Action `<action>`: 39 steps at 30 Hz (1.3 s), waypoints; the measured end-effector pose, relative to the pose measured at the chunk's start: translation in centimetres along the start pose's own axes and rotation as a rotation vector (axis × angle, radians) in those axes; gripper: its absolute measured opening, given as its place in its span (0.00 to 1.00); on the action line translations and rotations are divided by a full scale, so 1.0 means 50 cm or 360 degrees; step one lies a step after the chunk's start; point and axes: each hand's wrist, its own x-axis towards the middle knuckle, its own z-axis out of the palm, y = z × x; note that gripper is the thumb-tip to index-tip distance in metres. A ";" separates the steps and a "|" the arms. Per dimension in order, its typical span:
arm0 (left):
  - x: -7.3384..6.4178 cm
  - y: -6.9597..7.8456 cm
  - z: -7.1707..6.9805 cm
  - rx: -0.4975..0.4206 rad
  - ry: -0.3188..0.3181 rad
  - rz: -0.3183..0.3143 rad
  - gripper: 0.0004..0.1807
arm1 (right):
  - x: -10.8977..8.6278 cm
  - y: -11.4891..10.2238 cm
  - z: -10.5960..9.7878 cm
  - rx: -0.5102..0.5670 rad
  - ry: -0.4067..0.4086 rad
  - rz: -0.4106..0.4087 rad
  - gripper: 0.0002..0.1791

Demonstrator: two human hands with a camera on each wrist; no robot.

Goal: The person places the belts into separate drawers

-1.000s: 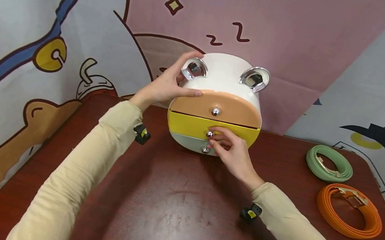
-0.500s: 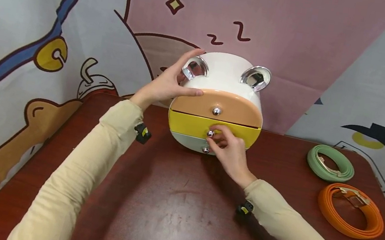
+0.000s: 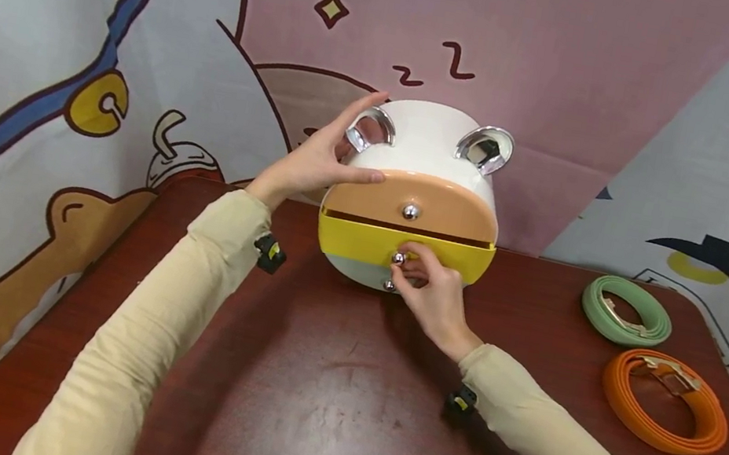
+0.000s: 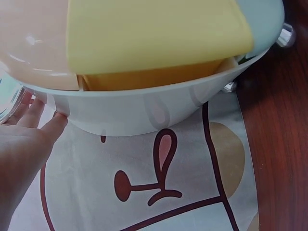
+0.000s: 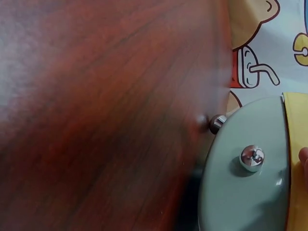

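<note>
A white drawer box [image 3: 433, 131] with silver ears stands at the back of the table. Its fronts are an orange drawer [image 3: 369, 200], a yellow drawer [image 3: 348, 238] and a pale green drawer [image 3: 351, 266], each with a silver knob. My left hand [image 3: 314, 160] rests on the box's upper left, thumb on the orange front, fingers extended behind the left ear. In the left wrist view its fingertips [image 4: 57, 120] touch the white side wall. My right hand [image 3: 439, 299] pinches the yellow drawer's knob [image 3: 398, 258]. The yellow drawer stands slightly out, a dark gap above it; its contents are hidden.
On the right of the brown table [image 3: 307, 409] lie a coiled green belt [image 3: 597, 316] and, nearer, a coiled orange belt [image 3: 623, 404], both with metal buckles. A printed cartoon cloth [image 3: 543, 49] hangs close behind the box.
My right thumb and fingers have closed on the yellow drawer's knob. The drawer has come forward a little, widening the gap under the orange front. My left hand has hardly moved.
</note>
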 end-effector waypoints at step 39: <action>-0.004 0.009 0.000 0.0020 0.0006 -0.0044 0.52 | -0.068 -0.063 -0.009 0.0293 0.0034 0.0011 0.22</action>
